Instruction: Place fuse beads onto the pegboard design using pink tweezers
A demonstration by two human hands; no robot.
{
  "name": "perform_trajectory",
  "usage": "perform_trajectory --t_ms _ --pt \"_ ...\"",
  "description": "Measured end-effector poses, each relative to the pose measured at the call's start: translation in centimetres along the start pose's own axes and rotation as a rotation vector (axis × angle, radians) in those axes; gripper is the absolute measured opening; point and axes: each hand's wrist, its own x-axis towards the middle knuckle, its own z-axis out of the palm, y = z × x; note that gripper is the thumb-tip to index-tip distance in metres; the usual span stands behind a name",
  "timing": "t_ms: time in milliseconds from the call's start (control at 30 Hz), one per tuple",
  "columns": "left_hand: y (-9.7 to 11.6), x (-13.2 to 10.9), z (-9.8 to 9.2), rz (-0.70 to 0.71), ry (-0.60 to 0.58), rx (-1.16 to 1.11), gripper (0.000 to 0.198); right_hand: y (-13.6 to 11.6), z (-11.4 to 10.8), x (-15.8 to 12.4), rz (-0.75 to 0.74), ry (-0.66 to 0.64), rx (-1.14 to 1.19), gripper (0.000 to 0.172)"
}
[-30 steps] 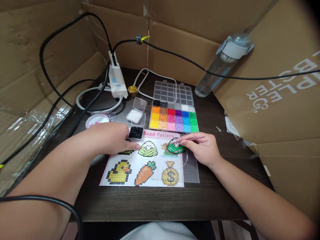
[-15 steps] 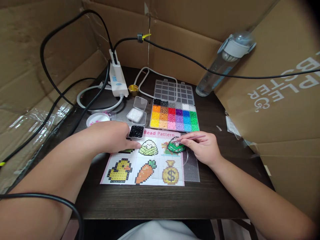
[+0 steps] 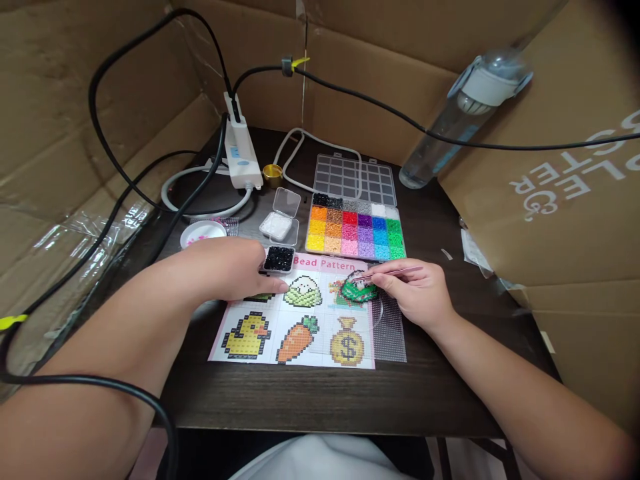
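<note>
View shifts, tweezers (image 3: 407, 269) stay at bead piece (image 3: 359, 293)

Fingers of the right hand (image 3: 424, 297) pinch them; the piece lies over the pattern sheet's (image 3: 273, 333) upper right. Light pressure should spare neighbouring beads. Left hand (image 3: 225, 268), beside black beads (image 3: 279, 258), hides its grip.

Plenty of room on the desk (image 3: 310, 400) at bottom center, below the pattern sheet (image 3: 299, 310). Up top's trickier: black cable (image 3: 425, 129) strung across, bottle (image 3: 463, 113) leaning upper right.
</note>
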Motion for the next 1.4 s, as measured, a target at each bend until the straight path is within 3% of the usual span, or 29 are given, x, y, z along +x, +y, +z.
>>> perform_trajectory --t_ms 300,833,1200,1400 --pt "1.2 -1.3 -0.7 -0.013 -0.027 0.071 0.062 0.1 -0.2 -0.4 -0.004 0.015 -0.005 0.017" --pt "0.9 -1.2 -0.5 -0.001 -0.022 0.057 0.068 0.0 -0.1 -0.4 -0.006 0.031 0.003 0.027" --pt "1.1 -1.4 -0.8 -0.016 -0.028 0.052 0.067 -0.3 -0.2 -0.3 0.0 0.004 -0.035 0.017" --pt "1.3 -1.3 -0.8 -0.03 -0.019 0.051 0.066 -0.1 -0.4 -0.2 0.006 -0.006 -0.043 0.02"
